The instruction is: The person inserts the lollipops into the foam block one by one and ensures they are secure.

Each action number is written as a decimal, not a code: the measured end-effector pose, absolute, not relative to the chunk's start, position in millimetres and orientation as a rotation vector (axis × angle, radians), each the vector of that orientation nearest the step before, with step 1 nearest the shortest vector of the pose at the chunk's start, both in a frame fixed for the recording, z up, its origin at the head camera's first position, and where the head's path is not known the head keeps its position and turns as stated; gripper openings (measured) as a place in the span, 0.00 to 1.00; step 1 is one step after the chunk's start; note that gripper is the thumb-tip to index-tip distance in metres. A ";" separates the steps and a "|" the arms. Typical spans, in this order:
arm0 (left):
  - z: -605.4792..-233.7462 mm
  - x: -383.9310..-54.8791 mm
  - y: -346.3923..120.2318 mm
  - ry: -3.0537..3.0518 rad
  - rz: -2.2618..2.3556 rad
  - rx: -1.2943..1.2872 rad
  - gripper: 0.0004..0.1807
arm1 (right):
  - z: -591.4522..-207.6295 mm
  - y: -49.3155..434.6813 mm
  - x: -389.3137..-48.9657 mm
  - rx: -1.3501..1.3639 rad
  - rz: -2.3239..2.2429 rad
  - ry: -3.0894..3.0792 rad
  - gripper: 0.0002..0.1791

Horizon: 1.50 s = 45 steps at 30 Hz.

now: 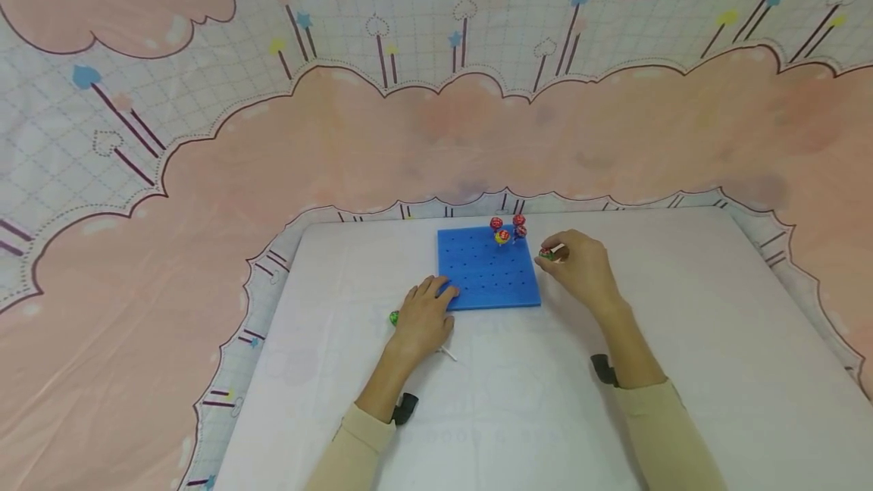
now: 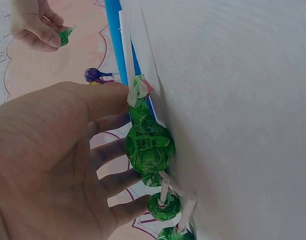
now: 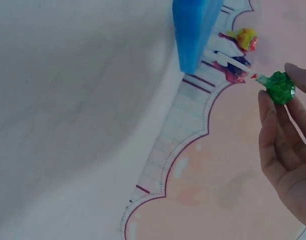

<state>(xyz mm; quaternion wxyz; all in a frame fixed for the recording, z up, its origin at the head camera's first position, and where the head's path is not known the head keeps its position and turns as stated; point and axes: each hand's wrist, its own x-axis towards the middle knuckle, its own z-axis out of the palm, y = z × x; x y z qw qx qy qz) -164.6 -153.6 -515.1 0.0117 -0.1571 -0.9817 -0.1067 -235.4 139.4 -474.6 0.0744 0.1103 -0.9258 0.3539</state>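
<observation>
On the white-covered bench (image 1: 518,415), we are seeing a blue board (image 1: 487,294) lying flat near the far edge. We are judging the filling of it to be at an early stage: four standing lollipops (image 1: 502,236) are clustering towards its far right corner, while most of the holes (image 1: 483,275) are showing bare.

Both hands are reaching in from the near side. The left hand (image 1: 423,317) is resting at the board's near left corner, fingers spreading loosely, its grip apparently holding nothing. The right hand (image 1: 580,264) is hovering just beside the board's right edge, its grip pinching a green lollipop (image 3: 280,89) by the head, with the white stick (image 3: 235,63) projecting free.

Beside the left hand, several loose green lollipops (image 2: 150,150) are lying, seemingly left to place; they are overlapping, so we are not counting them with confidence.
</observation>
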 end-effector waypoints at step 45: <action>-516.0 -164.5 -156.1 -3.032 -0.328 -0.519 0.24 | -501.0 108.1 -264.7 0.439 1.165 -2.561 0.17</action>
